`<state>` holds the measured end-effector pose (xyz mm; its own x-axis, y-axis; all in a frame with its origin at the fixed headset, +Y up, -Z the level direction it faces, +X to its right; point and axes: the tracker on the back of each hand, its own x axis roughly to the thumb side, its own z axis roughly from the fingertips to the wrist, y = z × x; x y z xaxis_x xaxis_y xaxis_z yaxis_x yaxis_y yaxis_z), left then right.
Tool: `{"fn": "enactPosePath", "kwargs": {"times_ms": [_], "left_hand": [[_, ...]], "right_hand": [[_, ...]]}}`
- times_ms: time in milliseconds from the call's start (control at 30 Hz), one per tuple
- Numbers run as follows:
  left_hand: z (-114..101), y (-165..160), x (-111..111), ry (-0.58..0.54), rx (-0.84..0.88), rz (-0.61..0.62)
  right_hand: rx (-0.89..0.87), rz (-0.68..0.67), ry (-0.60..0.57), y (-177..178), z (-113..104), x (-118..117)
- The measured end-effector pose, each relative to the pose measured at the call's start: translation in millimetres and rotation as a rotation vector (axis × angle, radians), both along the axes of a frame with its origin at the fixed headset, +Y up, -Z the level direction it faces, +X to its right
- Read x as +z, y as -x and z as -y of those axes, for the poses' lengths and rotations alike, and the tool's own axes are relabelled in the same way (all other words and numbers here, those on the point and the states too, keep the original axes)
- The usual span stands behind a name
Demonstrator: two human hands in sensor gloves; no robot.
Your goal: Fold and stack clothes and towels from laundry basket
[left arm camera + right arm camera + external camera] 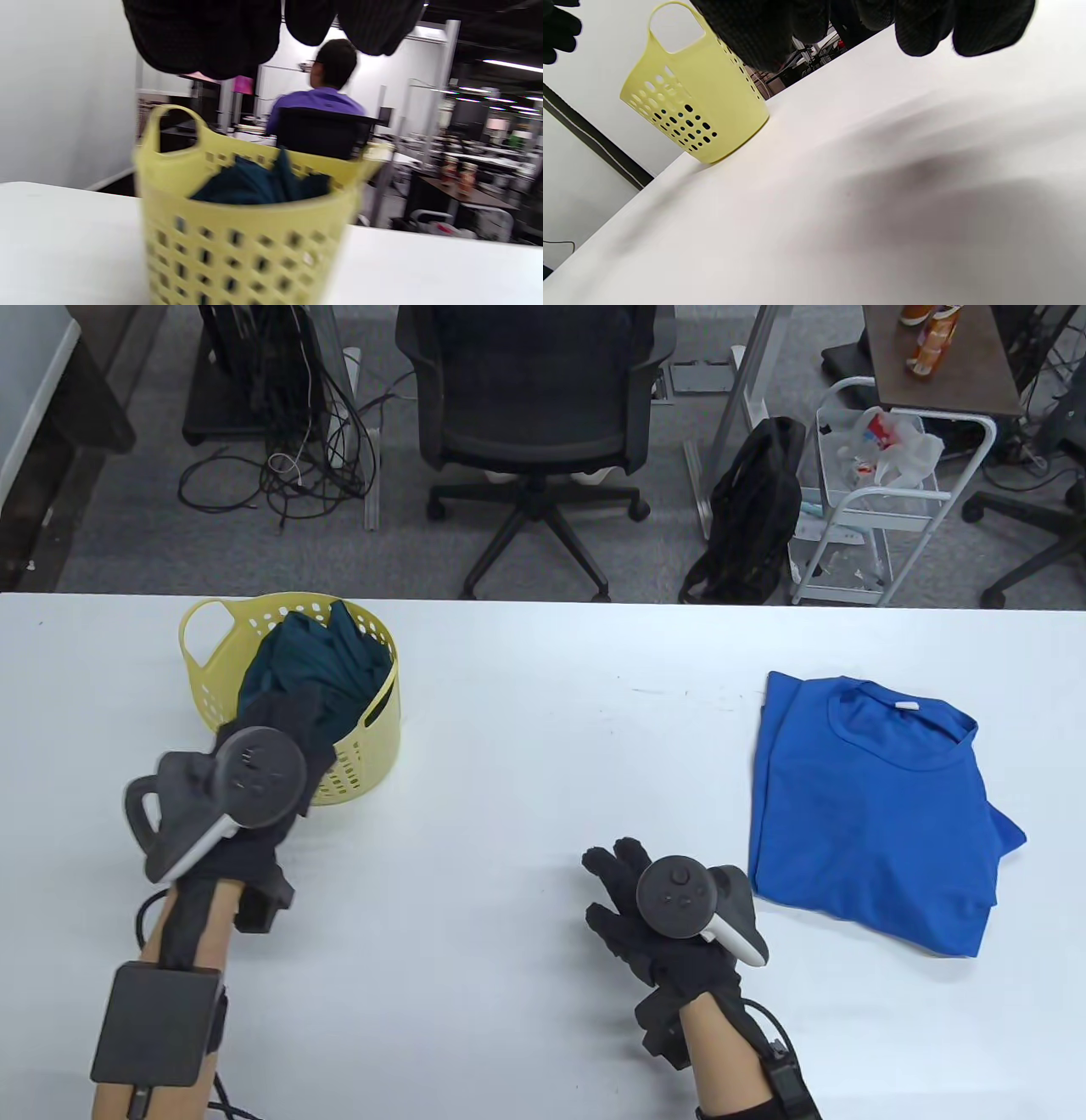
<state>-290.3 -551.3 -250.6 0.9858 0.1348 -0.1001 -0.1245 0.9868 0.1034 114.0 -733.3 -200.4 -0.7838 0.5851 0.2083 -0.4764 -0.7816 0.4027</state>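
Right hand [670, 912]: low over bare table [509, 831], near front edge; fingers [615, 861] spread and loose, grasping nothing; just left of the folded shirt, not touching it.
Left hand [254, 780]: raised at the near rim of the basket, tracker on top; fingertips [203, 38] hang above the basket mouth in the left wrist view; contact with the cloth not discernible, so grasp cannot be told.
Yellow basket [365, 746]: upright on left part of table, perforated wall, loop handle at far side; near wall partly hidden behind left hand.
Dark teal garment [322, 670]: bunched inside basket, rising above the rim.
Blue T-shirt [874, 814]: folded flat on right part of table, collar toward far edge, well apart from basket.
Beyond table edge: black office chair [534, 415] at centre; tangled cables [297, 466] to its left; black backpack [755, 509] against a white wire cart [882, 509] on the right.
Far background, left wrist view: seated person in purple shirt [318, 101], back turned, blurred.
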Motion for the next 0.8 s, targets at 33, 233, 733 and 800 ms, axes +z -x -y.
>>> {"fn": "enactPosePath", "kwargs": {"times_ms": [33, 233, 733, 800], "left_hand": [[-2, 10, -9, 0.023, 0.011, -0.031], [29, 11, -86, 0.27, 0.147, -0.017], [113, 17, -169, 0.733, 0.522, -0.062], [95, 12, -159, 0.677, 0.486, -0.022]], "right_hand": [[0.012, 0.004, 0.015, -2, 4, 0], [-0.022, 0.076, 0.049, -19, 23, -2], [-0.055, 0.174, -0.034, -35, 40, -6], [-0.06, 0.165, -0.033, -33, 41, -7]]}}
